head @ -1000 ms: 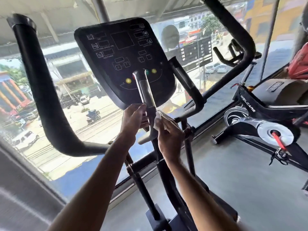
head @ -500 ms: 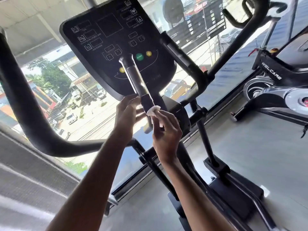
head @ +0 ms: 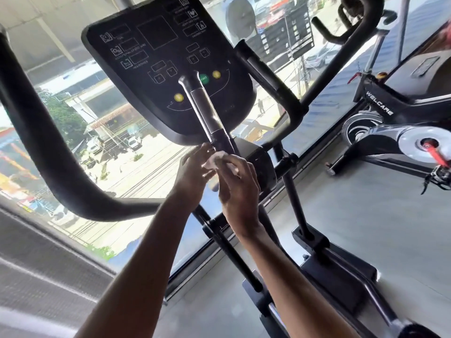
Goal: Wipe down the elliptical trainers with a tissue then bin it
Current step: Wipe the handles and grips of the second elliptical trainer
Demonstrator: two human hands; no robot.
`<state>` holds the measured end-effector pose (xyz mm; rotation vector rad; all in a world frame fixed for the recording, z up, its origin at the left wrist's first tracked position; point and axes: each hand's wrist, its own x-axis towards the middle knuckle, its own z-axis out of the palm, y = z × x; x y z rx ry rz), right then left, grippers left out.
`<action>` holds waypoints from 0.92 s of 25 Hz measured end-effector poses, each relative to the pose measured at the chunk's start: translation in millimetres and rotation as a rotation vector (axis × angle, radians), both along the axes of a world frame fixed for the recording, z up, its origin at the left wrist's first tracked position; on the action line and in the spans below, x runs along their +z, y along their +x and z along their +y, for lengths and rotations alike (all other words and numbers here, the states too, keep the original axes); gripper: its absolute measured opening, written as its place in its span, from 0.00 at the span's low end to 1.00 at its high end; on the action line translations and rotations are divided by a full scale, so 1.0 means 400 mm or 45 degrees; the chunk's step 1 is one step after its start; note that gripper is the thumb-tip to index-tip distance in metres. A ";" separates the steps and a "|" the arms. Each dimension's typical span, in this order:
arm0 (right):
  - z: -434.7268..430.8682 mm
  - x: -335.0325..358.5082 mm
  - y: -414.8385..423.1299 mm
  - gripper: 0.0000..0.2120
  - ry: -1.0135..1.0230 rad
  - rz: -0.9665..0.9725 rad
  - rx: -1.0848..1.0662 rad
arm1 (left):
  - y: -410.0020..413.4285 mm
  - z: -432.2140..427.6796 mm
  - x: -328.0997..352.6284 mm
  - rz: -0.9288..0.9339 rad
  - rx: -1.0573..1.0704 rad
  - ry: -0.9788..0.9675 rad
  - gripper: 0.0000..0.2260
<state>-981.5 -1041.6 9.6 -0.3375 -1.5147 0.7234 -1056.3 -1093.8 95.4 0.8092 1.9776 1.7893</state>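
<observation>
Tissue (head: pixel 216 163) has slid down from the side of the pulse grip (head: pixel 207 113) to its base under the console (head: pixel 166 69), so this grip looks nearly done; the rest of the elliptical and binning remain. Right hand (head: pixel 240 191) pinches the tissue, fingers curled. Left hand (head: pixel 194 173) reaches in and touches it, but it's too blurred to tell whether it grips.

1. We note a black elliptical console (head: pixel 168 76) with pale outline markings.
2. We see one green button (head: pixel 203 78) and two yellow buttons (head: pixel 216 74) on it.
3. The handle grip (head: pixel 206 113) is black with a silver band.
4. The tissue (head: pixel 214 160) is white.
5. We read white lettering on the black exercise bike (head: pixel 379 103); its pedal strap (head: pixel 436 154) is red.
</observation>
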 end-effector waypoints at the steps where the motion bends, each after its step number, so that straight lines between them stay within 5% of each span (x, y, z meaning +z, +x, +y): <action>1: 0.016 0.010 0.000 0.17 0.054 -0.112 -0.054 | 0.000 -0.005 -0.014 -0.044 -0.024 -0.006 0.10; 4: 0.063 0.039 0.011 0.16 0.228 -0.300 -0.170 | -0.008 -0.023 -0.050 -0.112 -0.037 -0.034 0.20; 10: 0.093 0.079 0.053 0.15 0.654 -0.567 -0.206 | -0.009 -0.021 -0.118 -0.026 0.002 0.061 0.10; 15: 0.098 0.107 0.048 0.11 1.110 -0.972 -0.247 | -0.117 0.010 -0.256 0.281 0.078 -0.090 0.12; 23: 0.046 0.094 0.016 0.14 1.479 -1.250 -0.424 | -0.050 -0.040 -0.230 0.331 0.176 -0.136 0.22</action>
